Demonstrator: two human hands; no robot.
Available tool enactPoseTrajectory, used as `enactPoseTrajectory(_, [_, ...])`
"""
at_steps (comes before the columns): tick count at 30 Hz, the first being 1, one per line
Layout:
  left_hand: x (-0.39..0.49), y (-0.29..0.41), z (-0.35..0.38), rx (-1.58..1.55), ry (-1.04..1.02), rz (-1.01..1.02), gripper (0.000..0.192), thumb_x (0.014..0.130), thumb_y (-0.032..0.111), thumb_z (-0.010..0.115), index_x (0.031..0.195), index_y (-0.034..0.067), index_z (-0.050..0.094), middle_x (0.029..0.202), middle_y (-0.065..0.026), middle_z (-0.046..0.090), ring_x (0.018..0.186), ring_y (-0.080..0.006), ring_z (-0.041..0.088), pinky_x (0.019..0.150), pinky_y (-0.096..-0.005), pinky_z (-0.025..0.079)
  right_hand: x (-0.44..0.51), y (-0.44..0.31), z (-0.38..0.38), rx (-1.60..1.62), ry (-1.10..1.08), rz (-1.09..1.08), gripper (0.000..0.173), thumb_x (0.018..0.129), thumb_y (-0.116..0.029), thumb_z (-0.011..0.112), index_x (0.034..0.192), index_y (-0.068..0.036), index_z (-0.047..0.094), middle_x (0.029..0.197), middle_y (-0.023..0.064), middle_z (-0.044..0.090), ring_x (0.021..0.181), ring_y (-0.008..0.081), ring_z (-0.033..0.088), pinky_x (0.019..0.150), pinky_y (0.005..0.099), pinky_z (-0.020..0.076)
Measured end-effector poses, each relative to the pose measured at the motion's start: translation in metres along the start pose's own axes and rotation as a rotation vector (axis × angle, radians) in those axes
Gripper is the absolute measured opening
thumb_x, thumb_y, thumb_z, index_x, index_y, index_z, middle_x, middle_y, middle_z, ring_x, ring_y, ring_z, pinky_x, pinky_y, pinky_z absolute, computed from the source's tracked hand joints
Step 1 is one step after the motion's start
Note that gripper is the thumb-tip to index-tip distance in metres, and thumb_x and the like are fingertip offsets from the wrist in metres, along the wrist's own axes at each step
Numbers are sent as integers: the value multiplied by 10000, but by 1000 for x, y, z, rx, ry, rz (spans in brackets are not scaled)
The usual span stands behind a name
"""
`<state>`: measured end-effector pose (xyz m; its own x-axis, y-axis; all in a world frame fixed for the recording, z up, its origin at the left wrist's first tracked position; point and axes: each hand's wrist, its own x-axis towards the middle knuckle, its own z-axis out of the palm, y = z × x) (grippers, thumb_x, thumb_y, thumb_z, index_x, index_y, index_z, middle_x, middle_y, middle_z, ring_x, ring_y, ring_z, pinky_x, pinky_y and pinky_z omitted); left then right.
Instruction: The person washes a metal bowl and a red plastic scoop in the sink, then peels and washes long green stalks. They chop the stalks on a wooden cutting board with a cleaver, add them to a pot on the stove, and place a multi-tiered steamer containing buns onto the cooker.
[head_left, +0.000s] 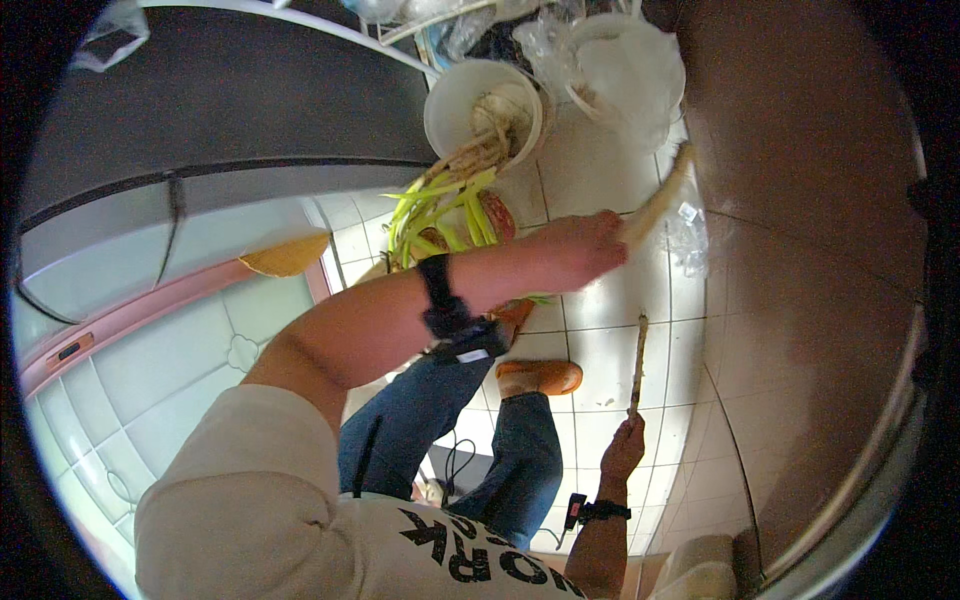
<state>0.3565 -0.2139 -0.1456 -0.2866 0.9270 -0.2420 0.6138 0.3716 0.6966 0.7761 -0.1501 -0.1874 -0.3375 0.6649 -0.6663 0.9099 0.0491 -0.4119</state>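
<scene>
My left hand (600, 251) reaches across the upper middle, closed around a long, pale, blurred stick-like thing (660, 199) that slants up to the right. Lower right, my right hand (624, 450) grips a thin brown stick-like thing (639, 364) pointing away from me over the floor tiles. Beyond my left forearm stands a white plastic bucket (450, 105) with brown stalks or roots inside. Bright green leaves (409, 217) lie beside its rim, near a reddish rounded thing (496, 216). Their exact kinds cannot be told.
Another whitish bucket with plastic film (630, 75) stands at the top, near a white wire rack (405, 34). A clear plastic bag (688, 232) lies by the brown wall-like surface at right. A dark cabinet (225, 90) is upper left. My orange shoes (551, 377) rest on white tiles (600, 352).
</scene>
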Motion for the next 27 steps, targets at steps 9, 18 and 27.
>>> enactPoseTrajectory(9, [-46,-159,-71,-742,-127,-814,349,979,380,523,1074,69,649,953,-27,637,763,-116,559,678,-280,483,14,-57,24,107,-54,-216,239,989,-178,459,1150,-28,551,725,99,571,632,223,567,600,373,478])
enactPoseTrajectory(18, [-5,-191,-140,51,-39,-455,522,938,423,542,1261,13,554,1202,-207,624,1130,-315,592,952,-386,464,44,-176,21,798,-224,16,391,945,-200,467,1281,-9,524,917,79,643,715,135,553,656,268,471])
enactPoseTrajectory(27, [-22,-46,-103,-140,-382,100,309,925,231,607,1187,69,611,1085,-95,669,983,-213,645,875,-337,504,110,-303,4,1459,-506,-1,475,923,-9,461,1366,92,323,1201,252,581,1034,301,638,947,407,532])
